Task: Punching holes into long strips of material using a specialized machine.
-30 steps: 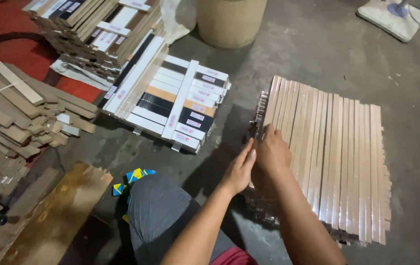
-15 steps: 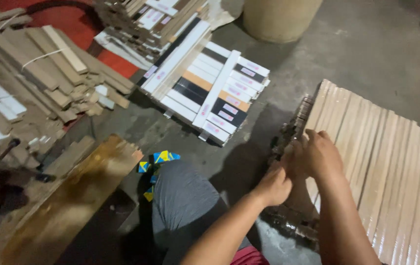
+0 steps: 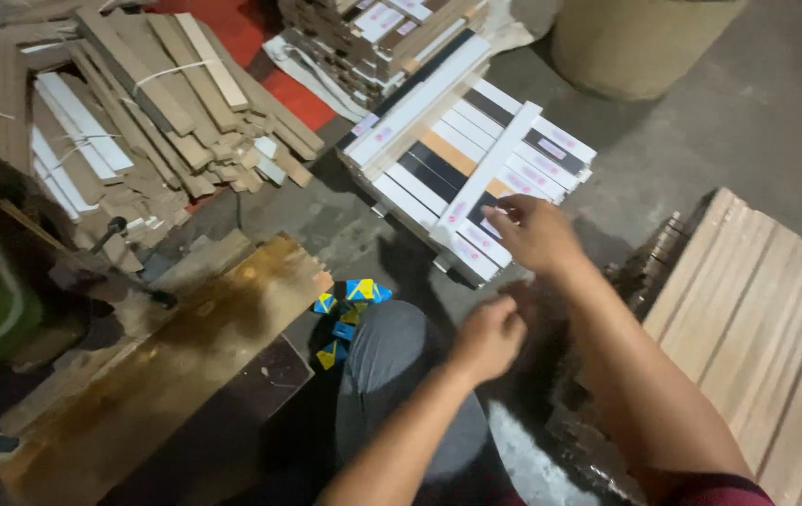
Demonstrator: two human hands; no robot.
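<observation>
White, black and tan strips lie side by side in a flat bundle on the concrete floor, with one long white strip laid across the top. Reaching left, the right hand has its fingers curled at the near end of that strip, touching it; whether it grips is unclear. Nearer, the left hand hangs loosely clenched, holding nothing, above a grey-clad knee. Pale wooden slats lie stacked to the right.

Right hand extended forward, fingers curled, palm down; left hand loosely fisted, nearer body.
</observation>
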